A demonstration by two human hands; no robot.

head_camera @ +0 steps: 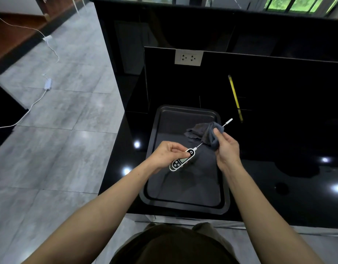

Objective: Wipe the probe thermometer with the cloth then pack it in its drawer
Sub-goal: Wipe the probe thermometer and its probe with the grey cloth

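My left hand (167, 154) grips the black-and-white body of the probe thermometer (181, 160), held above a dark baking tray (183, 204). Its thin metal probe runs up to the right, through a grey cloth (206, 133). My right hand (226, 146) pinches that cloth around the middle of the probe. The probe's white capped tip (228, 121) sticks out beyond the cloth. No drawer shows in the head view.
The tray lies on a glossy black counter (278, 145) near its front edge. A yellow pencil-like stick (234, 97) lies on the counter behind the tray. A white wall socket (188, 57) is on the back panel. Grey floor tiles with a white cable (48, 84) lie to the left.
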